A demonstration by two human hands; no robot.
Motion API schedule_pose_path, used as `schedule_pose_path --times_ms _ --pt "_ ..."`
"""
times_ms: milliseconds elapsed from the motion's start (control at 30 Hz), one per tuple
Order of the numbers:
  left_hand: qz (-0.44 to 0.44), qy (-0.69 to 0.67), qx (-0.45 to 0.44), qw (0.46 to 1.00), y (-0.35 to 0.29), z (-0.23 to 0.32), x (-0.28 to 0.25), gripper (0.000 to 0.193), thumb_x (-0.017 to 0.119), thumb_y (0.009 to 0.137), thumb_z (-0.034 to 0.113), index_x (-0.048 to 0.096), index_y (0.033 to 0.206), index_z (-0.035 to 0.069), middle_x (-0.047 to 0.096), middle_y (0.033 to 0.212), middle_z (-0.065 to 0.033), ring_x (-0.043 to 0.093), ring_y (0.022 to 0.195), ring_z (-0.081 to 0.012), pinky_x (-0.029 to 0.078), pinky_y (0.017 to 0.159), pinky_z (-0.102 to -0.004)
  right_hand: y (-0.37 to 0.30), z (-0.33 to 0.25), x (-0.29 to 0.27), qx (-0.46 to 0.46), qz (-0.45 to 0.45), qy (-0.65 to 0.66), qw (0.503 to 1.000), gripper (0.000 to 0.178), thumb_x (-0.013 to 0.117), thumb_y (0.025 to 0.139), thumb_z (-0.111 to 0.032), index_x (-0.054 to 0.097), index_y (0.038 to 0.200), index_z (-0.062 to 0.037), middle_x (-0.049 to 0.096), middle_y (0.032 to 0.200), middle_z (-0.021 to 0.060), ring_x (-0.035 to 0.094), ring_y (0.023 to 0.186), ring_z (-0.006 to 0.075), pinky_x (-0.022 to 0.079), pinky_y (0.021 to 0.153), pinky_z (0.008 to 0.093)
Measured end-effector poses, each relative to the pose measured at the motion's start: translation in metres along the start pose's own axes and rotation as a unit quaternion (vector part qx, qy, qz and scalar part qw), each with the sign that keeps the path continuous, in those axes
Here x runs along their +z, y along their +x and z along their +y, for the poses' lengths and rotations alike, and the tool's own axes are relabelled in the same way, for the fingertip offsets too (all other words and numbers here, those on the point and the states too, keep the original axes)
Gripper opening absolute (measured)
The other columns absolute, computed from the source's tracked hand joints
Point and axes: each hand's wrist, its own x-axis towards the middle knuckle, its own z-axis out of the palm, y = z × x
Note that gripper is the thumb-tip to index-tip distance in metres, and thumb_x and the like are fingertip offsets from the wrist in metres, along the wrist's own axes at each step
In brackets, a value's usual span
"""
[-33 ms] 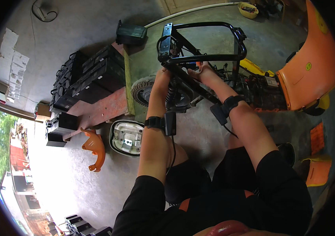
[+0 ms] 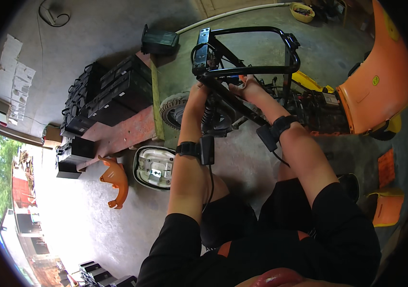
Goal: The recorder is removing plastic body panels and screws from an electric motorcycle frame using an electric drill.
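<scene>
**Both hands at the black frame; grips largely hidden**

We read all directions from the middle of the view. The frame (image 2: pixel 256 70), of black tubing with a flat, drilled plate at its near-left end, stands at 1 o'clock. Below it, at about 11 o'clock, we see a wheel (image 2: pixel 167 114) with a knobbly tyre; a spring (image 2: pixel 208 114) stands in front of the wheel.

The left hand (image 2: pixel 201 87) is at 12 o'clock, up against the underside of the frame near the plate. Its fingers are hidden, so we cannot tell whether they are spread or pinching. The right hand (image 2: pixel 247 87) is at 1 o'clock, beneath the lower top bar, thumb toward the left hand. Just beside its fingertips we note an orange-and-blue piece, too small to identify; we cannot tell whether the hand grips it. Each forearm wears a strapped black unit (image 2: pixel 207 149).

At 2 o'clock stands a large orange panel (image 2: pixel 379 71), with a yellow part (image 2: pixel 309 80) between it and the frame. At 9 to 10 o'clock we record black boxes (image 2: pixel 127 91) on a red desk (image 2: pixel 125 134). At 8 o'clock a pale-rimmed shell (image 2: pixel 152 167) and a curved orange part (image 2: pixel 118 184) lie on the floor (image 2: pixel 103 229).
</scene>
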Motion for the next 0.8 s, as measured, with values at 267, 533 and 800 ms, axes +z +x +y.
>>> schedule_pose_path --times_ms 267,533,800 --pt "0.017 0.060 0.059 0.996 0.000 0.001 0.004 0.036 0.061 0.090 0.033 0.063 0.109 0.001 0.067 0.102 -0.0086 0.063 0.092 -0.0165 0.049 0.081 -0.0292 0.004 -0.012 -0.022 0.063 -0.257 0.283 0.922 0.057 0.078 0.078 -0.023 0.051 0.122 0.0017 0.064 0.094 0.0104 0.062 0.085 0.0192 0.049 0.080 0.0327" --pt "0.031 -0.001 0.117 0.993 0.005 -0.011 0.005 0.018 0.056 0.093 0.016 0.067 0.099 0.003 0.068 0.093 -0.0038 0.062 0.087 -0.0131 0.048 0.079 -0.0278 0.002 -0.019 -0.016 -0.023 -0.076 0.192 0.978 0.042 0.079 0.077 -0.024 0.062 0.105 0.0026 0.066 0.087 0.0083 0.061 0.080 0.0173 0.047 0.078 0.0311" --pt "0.039 -0.015 0.097 0.994 0.007 -0.014 0.001 0.017 0.055 0.092 0.014 0.067 0.098 0.003 0.068 0.091 -0.0038 0.063 0.085 -0.0133 0.048 0.078 -0.0276 0.008 -0.022 -0.034 -0.019 -0.104 0.248 0.963 0.035 0.074 0.082 -0.026 0.065 0.101 0.0018 0.071 0.091 0.0132 0.067 0.083 0.0216 0.049 0.076 0.0337"
